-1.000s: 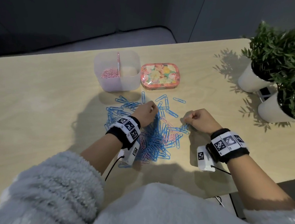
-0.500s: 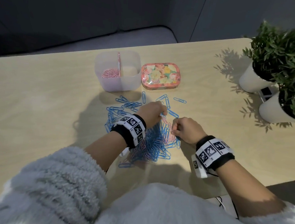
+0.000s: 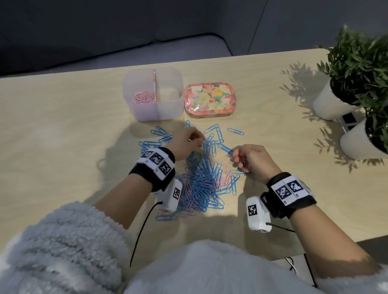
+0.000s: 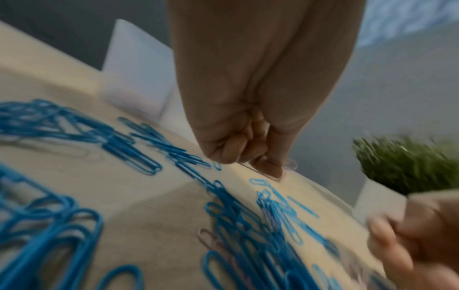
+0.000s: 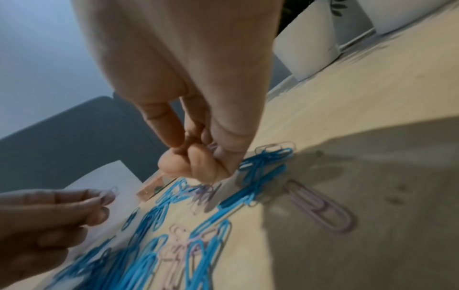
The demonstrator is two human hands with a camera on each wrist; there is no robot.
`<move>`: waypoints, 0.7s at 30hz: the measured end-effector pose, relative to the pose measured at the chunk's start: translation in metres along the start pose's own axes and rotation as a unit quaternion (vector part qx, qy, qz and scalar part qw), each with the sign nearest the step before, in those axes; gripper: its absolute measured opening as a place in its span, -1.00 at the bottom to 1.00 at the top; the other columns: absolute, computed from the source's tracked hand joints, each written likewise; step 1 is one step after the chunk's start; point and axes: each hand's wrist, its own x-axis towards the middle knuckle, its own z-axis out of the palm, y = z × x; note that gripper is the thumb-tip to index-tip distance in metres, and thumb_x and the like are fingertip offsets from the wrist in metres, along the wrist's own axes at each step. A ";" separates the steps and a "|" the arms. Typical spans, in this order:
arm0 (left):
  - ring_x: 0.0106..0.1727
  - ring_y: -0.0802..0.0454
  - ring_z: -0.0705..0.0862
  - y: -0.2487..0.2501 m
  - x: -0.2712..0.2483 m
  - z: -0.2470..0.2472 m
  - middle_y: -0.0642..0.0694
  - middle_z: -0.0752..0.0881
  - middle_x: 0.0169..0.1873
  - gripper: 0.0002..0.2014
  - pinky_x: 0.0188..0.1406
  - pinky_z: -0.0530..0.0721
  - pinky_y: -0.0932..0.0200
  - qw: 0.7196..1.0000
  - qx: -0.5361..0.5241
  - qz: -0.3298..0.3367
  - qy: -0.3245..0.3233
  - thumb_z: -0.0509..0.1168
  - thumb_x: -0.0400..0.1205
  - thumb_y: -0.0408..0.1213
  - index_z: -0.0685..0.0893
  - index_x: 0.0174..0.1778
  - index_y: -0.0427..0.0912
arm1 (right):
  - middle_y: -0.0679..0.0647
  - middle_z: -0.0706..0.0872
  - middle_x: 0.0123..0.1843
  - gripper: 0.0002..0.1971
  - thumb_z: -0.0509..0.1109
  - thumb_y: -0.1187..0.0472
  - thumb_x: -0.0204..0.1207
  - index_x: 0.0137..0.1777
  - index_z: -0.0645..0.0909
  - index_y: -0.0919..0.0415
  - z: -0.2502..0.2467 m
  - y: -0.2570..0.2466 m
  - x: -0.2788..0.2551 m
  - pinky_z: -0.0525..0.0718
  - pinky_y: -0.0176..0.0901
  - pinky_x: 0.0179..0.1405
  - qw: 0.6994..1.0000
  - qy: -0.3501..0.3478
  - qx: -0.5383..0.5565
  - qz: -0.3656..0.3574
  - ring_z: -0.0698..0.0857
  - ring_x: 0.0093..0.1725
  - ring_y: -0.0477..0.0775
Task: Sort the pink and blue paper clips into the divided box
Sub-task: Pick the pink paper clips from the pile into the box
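A mixed pile of blue and pink paper clips (image 3: 205, 182) lies on the table in front of me. The translucent divided box (image 3: 168, 106) stands behind it, with pink clips (image 3: 143, 97) in its left compartment. My left hand (image 3: 198, 139) hovers at the pile's far edge and pinches one pink paper clip (image 5: 109, 193) between thumb and fingers (image 4: 267, 166). My right hand (image 3: 236, 158) is at the pile's right edge, fingers curled around a few pink paper clips (image 3: 243, 161). A loose pink clip (image 5: 320, 208) lies by the right hand.
A floral tin (image 3: 209, 100) sits right of the box. Two white pots with green plants (image 3: 330, 106) (image 3: 360, 141) stand at the far right. Stray blue clips (image 3: 235, 131) lie scattered toward the tin. The table's near edge is close to my body.
My right hand reached left into the pile, then drew back up and to the right with pink clips. My left hand shifted slightly left and away, pinching a pink clip.
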 end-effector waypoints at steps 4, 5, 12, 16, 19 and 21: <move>-0.52 0.16 0.35 0.001 0.000 -0.010 -0.02 0.46 -0.45 -0.79 -0.73 0.28 0.46 0.972 -0.179 -0.153 -0.001 0.09 0.65 -0.41 0.57 -0.24 -0.15 | 0.08 0.58 -0.53 -0.80 0.42 0.33 0.42 -0.41 0.57 0.17 0.004 0.013 0.005 0.44 -0.30 -0.55 0.981 0.000 -0.185 -0.064 0.49 -0.58 0.01; -0.56 0.16 0.32 0.002 0.000 -0.012 -0.01 0.43 -0.49 -0.75 -0.73 0.24 0.42 0.960 -0.212 -0.182 -0.007 0.09 0.64 -0.35 0.52 -0.36 -0.11 | 0.03 0.58 -0.53 -0.84 0.48 0.29 0.37 -0.36 0.57 0.13 0.005 0.015 0.006 0.49 -0.23 -0.47 0.960 -0.008 -0.265 -0.088 0.51 -0.54 0.01; -0.61 0.19 0.39 -0.009 0.001 -0.005 0.02 0.50 -0.58 -0.67 -0.71 0.31 0.43 0.976 -0.166 -0.143 -0.008 0.30 0.61 -0.19 0.38 -0.45 -0.08 | 0.13 0.74 -0.40 -0.86 0.32 0.38 0.38 -0.37 0.55 0.20 0.021 0.015 -0.003 0.65 -0.06 -0.17 0.882 -0.035 -0.451 -0.130 0.70 -0.30 0.20; -0.68 0.30 0.51 -0.003 0.002 0.002 0.07 0.61 -0.72 -0.76 -0.69 0.38 0.44 0.982 -0.130 -0.134 -0.026 0.20 0.67 -0.33 0.47 -0.34 -0.10 | 0.14 0.60 -0.51 -0.71 0.36 0.37 0.44 -0.47 0.45 0.14 0.016 0.006 -0.002 0.56 -0.21 -0.37 0.933 -0.053 -0.339 -0.109 0.56 -0.54 -0.04; -0.48 0.05 0.55 0.004 0.007 0.006 -0.08 0.61 -0.53 -0.69 -0.51 0.49 0.31 0.991 -0.020 -0.129 -0.025 0.15 0.67 -0.31 0.48 -0.43 -0.15 | 0.21 0.56 -0.46 -0.76 0.29 0.48 0.52 -0.33 0.51 0.23 0.005 0.000 0.000 0.45 -0.37 -0.69 0.994 -0.025 -0.094 -0.055 0.48 -0.70 -0.18; -0.41 -0.05 0.52 0.006 0.010 0.009 -0.15 0.58 -0.46 -0.67 -0.34 0.49 0.21 0.990 0.071 -0.120 -0.023 0.16 0.66 -0.22 0.46 -0.46 -0.18 | 0.22 0.58 -0.41 -0.84 0.19 0.54 0.51 -0.10 0.57 0.37 -0.004 -0.005 0.002 0.37 -0.35 -0.72 1.000 -0.009 0.023 -0.006 0.47 -0.67 -0.11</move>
